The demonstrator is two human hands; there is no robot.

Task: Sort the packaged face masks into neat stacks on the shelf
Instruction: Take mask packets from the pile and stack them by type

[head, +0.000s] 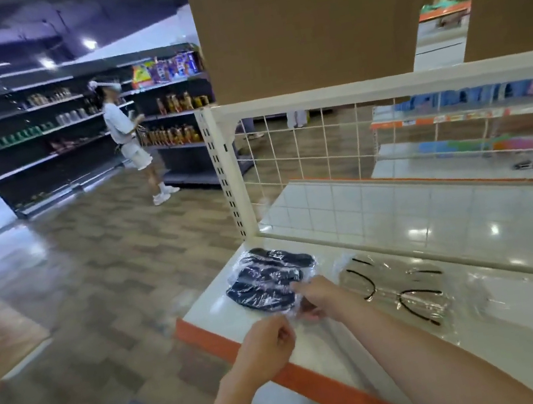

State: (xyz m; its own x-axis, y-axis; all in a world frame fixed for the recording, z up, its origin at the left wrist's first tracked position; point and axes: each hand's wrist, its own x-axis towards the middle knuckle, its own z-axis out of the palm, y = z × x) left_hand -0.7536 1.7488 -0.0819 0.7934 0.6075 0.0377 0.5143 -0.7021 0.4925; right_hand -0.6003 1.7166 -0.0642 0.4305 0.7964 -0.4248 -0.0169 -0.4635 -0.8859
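The dark masks [270, 282] lie piled at the shelf's [315, 350] left corner. The right hand [317, 296] pinches their wrapper; the left hand [269, 346] is curled, seemingly pinching its edge. Best square the edges before letting go.

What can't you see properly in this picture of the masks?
- Head view: the right hand covers the near corner of the dark mask stack.
- How many dark packs: wrappers overlap, glare.
- The white masks: clear film, blurred, only ear loops show.
- Left hand: curled; what it holds is hidden.
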